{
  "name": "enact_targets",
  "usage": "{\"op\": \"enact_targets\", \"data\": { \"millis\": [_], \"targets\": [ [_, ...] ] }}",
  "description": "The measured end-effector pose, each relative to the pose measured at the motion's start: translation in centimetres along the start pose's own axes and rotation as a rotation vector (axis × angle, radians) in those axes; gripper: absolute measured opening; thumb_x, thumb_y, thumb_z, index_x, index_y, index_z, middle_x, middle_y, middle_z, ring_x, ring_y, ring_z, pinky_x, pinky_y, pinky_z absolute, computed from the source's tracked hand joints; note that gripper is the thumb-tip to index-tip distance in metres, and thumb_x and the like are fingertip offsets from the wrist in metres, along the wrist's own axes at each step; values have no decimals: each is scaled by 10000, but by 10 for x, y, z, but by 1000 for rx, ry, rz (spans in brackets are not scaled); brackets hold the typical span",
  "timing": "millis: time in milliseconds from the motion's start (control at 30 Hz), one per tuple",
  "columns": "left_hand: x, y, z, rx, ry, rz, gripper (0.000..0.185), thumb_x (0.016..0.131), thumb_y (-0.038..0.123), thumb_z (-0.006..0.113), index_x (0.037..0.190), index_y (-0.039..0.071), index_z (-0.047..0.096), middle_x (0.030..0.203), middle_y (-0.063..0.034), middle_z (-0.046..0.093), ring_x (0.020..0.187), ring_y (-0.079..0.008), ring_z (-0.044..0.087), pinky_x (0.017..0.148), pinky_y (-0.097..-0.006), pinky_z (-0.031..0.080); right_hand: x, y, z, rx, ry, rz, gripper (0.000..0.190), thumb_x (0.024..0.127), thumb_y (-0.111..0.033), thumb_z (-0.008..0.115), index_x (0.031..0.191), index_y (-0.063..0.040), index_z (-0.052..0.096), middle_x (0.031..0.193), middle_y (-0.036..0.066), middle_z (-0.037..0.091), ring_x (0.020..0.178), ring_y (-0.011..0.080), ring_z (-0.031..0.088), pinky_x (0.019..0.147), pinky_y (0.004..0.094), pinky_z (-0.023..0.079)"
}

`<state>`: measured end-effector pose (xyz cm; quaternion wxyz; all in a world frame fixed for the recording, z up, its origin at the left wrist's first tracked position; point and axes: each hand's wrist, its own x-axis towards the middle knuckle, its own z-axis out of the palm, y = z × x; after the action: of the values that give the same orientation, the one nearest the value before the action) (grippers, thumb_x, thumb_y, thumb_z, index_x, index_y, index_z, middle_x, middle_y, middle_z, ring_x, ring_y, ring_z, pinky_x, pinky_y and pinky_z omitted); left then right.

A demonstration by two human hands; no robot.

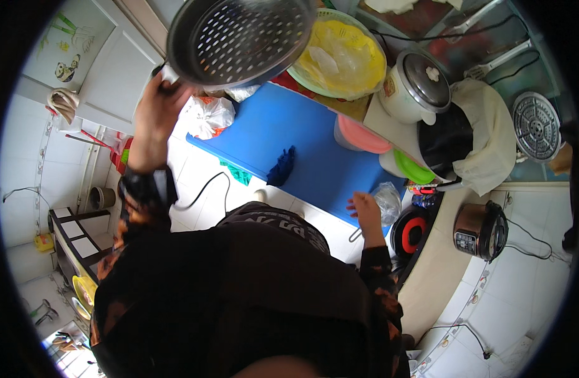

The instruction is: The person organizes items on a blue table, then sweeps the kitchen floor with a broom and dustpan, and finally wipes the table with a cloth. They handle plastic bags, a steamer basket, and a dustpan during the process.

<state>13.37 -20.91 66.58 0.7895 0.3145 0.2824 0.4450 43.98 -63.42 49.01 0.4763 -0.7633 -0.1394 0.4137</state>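
At the top of the view my left hand [154,115] is raised at the side of a dark round steamer pan [251,42] with a slotted base. Its fingers are at the pan's near left rim, by a small black handle. The pan hangs tilted, with its inside towards me and its top cut off by the picture's edge. Low over the right end of a blue chest lid [313,151], my right hand [367,215] has loosely bent fingers with nothing visible in them. Beside it is a clear plastic bag [388,204]. A crumpled dark blue cloth [282,166] lies on the lid.
A yellow, bag-lined basin [343,52], a white lidded pot [419,87] and a bag-lined black container [445,137] stand along the far shelf. A white bag [209,115] is by the chest's left end. A multicooker [480,231] sits on the right counter. A black cord [209,184] crosses the floor.
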Motion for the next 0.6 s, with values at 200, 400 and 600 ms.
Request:
{"op": "enact_targets", "data": {
  "millis": [200, 400, 600],
  "targets": [
    [-90, 22, -93, -44, 53, 92, 203, 1004, 254, 482, 1051, 76, 570, 894, -6, 583, 1015, -250, 633, 954, -405, 522, 85, -140, 42, 209, -53, -184, 491, 949, -452, 542, 1230, -50, 529, 1107, 116, 629, 965, 205, 625, 768, 344, 526],
    [-124, 18, -138, -33, 191, 7, 225, 1003, 282, 481, 932, 80, 552, 881, -6, 572, 951, -230, 658, 840, -351, 571, 141, -225, 92, 655, 18, 12, 451, 911, -424, 623, 1173, -66, 544, 1031, 104, 625, 839, 194, 636, 701, 296, 541],
    [-146, 10, -147, 1, 294, 12, 275, 1008, 308, 453, 847, 87, 479, 859, -15, 536, 934, -241, 661, 832, -336, 570, 194, -213, 78, 539, 104, 6, 285, 881, -272, 674, 1073, -100, 554, 806, 66, 614, 602, 158, 585, 478, 234, 469]
  ]
}}
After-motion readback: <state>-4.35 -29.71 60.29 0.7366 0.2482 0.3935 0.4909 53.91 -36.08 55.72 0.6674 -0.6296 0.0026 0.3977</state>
